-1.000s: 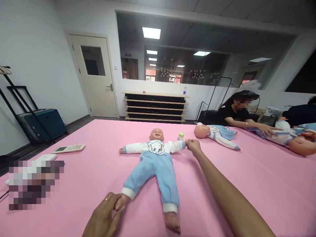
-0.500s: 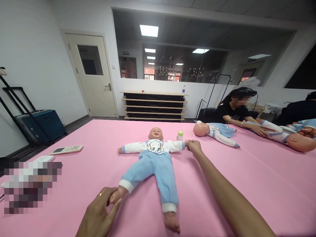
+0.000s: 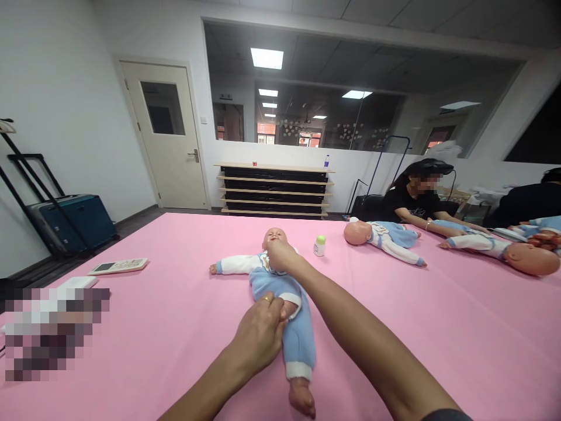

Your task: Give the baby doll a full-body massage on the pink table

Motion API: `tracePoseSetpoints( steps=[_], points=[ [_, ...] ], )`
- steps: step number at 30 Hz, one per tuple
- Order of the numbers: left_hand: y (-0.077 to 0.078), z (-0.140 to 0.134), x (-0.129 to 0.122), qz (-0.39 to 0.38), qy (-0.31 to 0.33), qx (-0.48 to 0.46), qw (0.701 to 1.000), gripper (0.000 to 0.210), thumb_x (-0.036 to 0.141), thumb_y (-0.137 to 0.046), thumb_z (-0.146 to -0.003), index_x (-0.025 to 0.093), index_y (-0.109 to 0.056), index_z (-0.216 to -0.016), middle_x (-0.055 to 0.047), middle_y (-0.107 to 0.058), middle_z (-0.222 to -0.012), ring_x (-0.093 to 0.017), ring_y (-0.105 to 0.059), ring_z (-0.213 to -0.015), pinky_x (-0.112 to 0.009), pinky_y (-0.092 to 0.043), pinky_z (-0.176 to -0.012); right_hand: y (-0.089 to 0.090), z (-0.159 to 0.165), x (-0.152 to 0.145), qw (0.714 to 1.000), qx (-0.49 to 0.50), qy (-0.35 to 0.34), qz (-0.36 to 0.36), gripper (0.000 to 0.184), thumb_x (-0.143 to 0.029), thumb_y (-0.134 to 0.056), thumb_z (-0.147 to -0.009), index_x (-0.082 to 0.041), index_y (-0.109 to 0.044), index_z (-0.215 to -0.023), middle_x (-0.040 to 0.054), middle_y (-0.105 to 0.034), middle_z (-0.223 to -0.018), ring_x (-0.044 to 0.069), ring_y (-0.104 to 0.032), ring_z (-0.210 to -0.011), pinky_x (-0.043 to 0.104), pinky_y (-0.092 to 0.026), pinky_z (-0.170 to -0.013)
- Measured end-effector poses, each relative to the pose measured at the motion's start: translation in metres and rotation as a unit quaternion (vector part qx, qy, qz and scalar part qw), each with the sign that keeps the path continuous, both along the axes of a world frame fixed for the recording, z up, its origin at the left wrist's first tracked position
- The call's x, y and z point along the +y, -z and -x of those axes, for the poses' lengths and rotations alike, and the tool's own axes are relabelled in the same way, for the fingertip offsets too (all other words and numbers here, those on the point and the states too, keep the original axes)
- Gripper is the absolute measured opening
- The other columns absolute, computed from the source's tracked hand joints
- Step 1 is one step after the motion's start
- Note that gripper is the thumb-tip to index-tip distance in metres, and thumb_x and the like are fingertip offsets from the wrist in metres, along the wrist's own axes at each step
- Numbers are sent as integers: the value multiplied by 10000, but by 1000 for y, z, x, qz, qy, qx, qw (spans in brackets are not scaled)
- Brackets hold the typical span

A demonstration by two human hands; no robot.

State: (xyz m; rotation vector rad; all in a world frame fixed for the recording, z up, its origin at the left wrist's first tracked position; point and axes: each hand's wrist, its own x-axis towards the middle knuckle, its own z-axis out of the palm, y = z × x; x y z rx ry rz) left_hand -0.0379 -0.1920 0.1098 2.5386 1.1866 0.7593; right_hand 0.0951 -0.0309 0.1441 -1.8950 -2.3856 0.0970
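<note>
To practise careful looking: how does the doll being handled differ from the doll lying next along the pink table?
The near doll lies face up, feet toward the camera; the far doll lies crosswise, head to the left. The left hand and right hand grip the near doll; no hand touches the far doll. Both wear blue and white.

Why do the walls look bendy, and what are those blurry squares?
Head view: the wide lens bows the door and walls at the edges; ceiling lights light the pink table evenly; pixel blocks hide something at left; the doll looks sharp.
</note>
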Motion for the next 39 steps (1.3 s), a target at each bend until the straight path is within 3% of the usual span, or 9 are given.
tracePoseSetpoints(
  steps=[4, 8, 15, 18, 21, 26, 31, 35, 39],
  points=[
    [24, -18, 2, -2, 21, 28, 999, 172, 125, -393, -887, 165, -560, -875, -80, -545, -893, -184, -538, -767, -315, -468, -684, 13, 15, -6, 999, -14, -16, 24, 268, -89, -669, -696, -86, -714, -961, 182, -708, -961, 245, -663, -919, 286, -481, -803],
    [40, -17, 0, -28, 25, 9, 999, 199, 109, -372, -889, 160, -563, -866, -84, -546, -863, -193, -532, -761, -332, -476, -691, 20, 11, -12, 1000, 10, -5, 19, 223, -76, -665, -696, -89, -718, -912, 185, -707, -957, 245, -656, -937, 273, -471, -795],
    [24, 30, -15, -68, 8, -60, 996, 199, 100, -405, -865, 190, -555, -962, -65, -558, -875, -197, -560, -801, -330, -489, -712, 5, -39, -3, 980, 177, 82, -43, 113, -165, -646, -718, -112, -697, -804, 146, -706, -871, 185, -627, -779, 222, -398, -638],
    [21, 65, -27, -76, -28, -67, 994, 192, 145, -429, -887, 214, -546, -1023, -48, -567, -877, -182, -578, -783, -299, -487, -688, 1, -85, -1, 947, 279, 148, -68, 138, -243, -639, -761, -111, -674, -742, 102, -686, -759, 146, -587, -699, 213, -368, -588],
    [33, 101, -38, -72, -63, -64, 993, 159, 204, -447, -904, 229, -550, -1022, -28, -575, -850, -161, -590, -729, -259, -479, -635, 12, -133, -8, 896, 380, 220, -69, 198, -288, -638, -801, -108, -646, -718, 41, -634, -648, 112, -549, -624, 205, -368, -555],
    [69, 139, -47, -3, -108, -63, 992, 169, 320, -459, -925, 248, -571, -1028, -6, -597, -850, -134, -608, -701, -220, -487, -618, 57, -189, -27, 782, 526, 334, -24, 242, -354, -589, -904, -114, -607, -894, -5, -605, -753, 73, -548, -601, 212, -471, -563],
    [88, 142, -42, 47, -129, -82, 987, 215, 393, -466, -916, 258, -609, -1002, -5, -611, -820, -150, -619, -703, -237, -508, -631, 101, -205, -38, 683, 614, 395, 16, 242, -345, -568, -925, -128, -595, -1028, 20, -622, -905, 95, -599, -715, 241, -529, -623],
    [89, 141, -40, 64, -123, -73, 988, 230, 425, -492, -889, 264, -627, -982, -4, -632, -811, -160, -627, -692, -246, -516, -608, 108, -204, -37, 655, 639, 402, 10, 232, -337, -568, -926, -125, -594, -1016, 13, -617, -883, 86, -591, -689, 225, -521, -598],
    [76, 142, -41, 39, -187, -92, 977, 255, 434, -486, -893, 256, -601, -1035, -9, -655, -890, -167, -635, -741, -259, -518, -645, 86, -199, -32, 692, 623, 364, -31, 222, -340, -585, -913, -119, -594, -900, -24, -591, -739, 56, -531, -563, 194, -472, -533]
  ],
)
